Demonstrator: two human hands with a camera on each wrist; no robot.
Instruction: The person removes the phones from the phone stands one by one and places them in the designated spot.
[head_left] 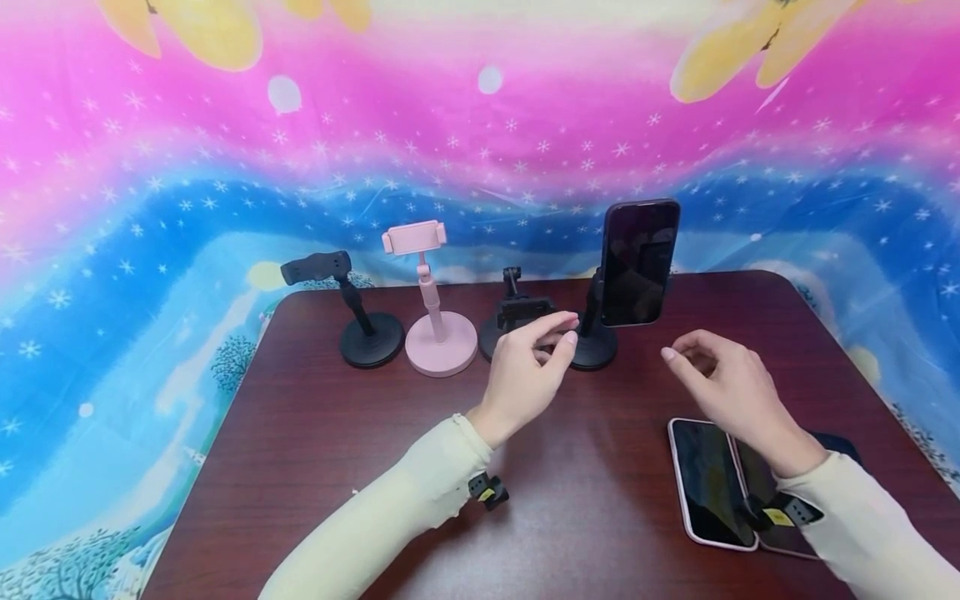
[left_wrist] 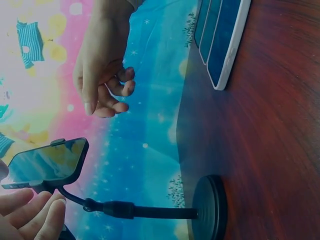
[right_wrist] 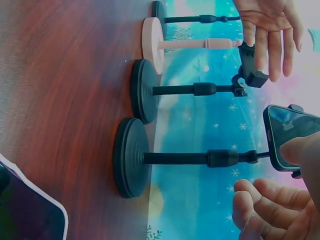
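A dark smartphone (head_left: 641,262) sits upright in the clamp of the rightmost black phone stand (head_left: 596,346). My left hand (head_left: 528,367) hovers just left of it, fingers extended and holding nothing. Behind that hand, another black phone stand (head_left: 525,312) with a tilted holder is partly hidden. To the right of the mounted smartphone, my right hand (head_left: 727,387) is in the air with loosely bent fingers and nothing in them. In the right wrist view, the right thumb (right_wrist: 300,150) overlaps the smartphone's screen; contact cannot be told there, but the head view shows a gap.
A pink phone stand (head_left: 441,346) and another black phone stand (head_left: 371,340) stand farther left with vacant holders. At the table's right lie a white-edged phone (head_left: 708,483) and dark phones beside it, partly under my right forearm. A patterned cloth (head_left: 480,167) hangs behind the table (head_left: 337,467).
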